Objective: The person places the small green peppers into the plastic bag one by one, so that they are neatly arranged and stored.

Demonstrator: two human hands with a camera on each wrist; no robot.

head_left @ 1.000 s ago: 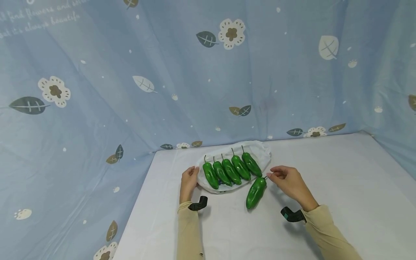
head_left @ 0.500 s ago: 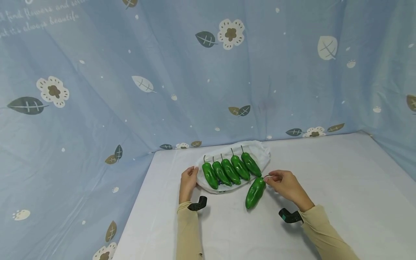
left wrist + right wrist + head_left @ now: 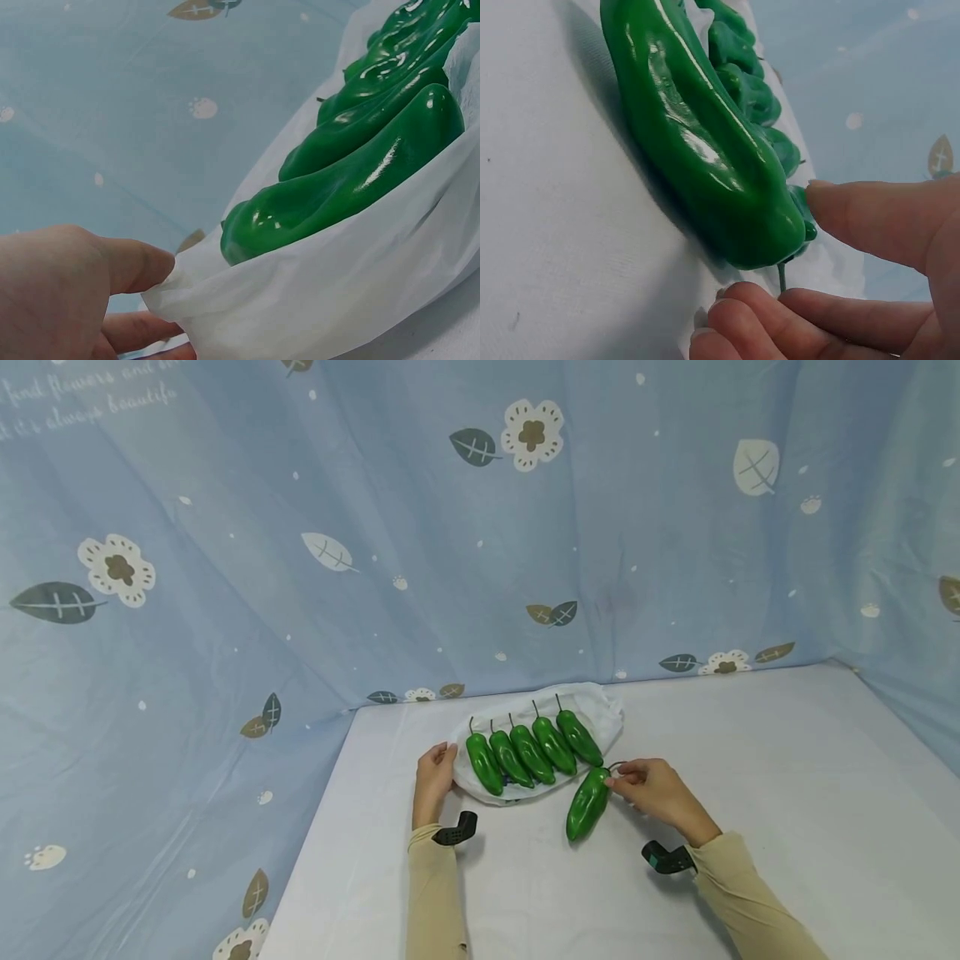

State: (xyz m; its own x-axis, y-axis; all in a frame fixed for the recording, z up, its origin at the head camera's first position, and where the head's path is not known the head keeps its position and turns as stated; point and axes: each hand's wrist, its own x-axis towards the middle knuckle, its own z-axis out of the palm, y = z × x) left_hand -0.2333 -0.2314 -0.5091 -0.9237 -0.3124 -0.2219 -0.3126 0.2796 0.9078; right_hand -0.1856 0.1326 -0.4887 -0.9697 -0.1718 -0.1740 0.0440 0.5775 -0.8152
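A white plastic bag (image 3: pixel 609 708) lies spread on the table, with several green peppers (image 3: pixel 527 753) in a slanting row on it, stems pointing to the back. My left hand (image 3: pixel 435 779) pinches the bag's left edge between thumb and fingers; the left wrist view shows the bag (image 3: pixel 300 311) raised there. Just off the bag's right front edge lies a single green pepper (image 3: pixel 587 808). Around its stem end is my right hand (image 3: pixel 663 791). In the right wrist view the thumb stands apart from the fingers, and the thin stem (image 3: pixel 782 277) reaches the index finger.
A white cloth covers the table (image 3: pixel 547 893). Behind it and at both sides hangs a blue curtain (image 3: pixel 420 527) with printed leaves and flowers. Black wrist cameras (image 3: pixel 457 829) are strapped over the sleeves.
My right hand has shifted slightly left and forward-down, closer to the single pepper's stem end. The left hand, bag and peppers look unchanged.
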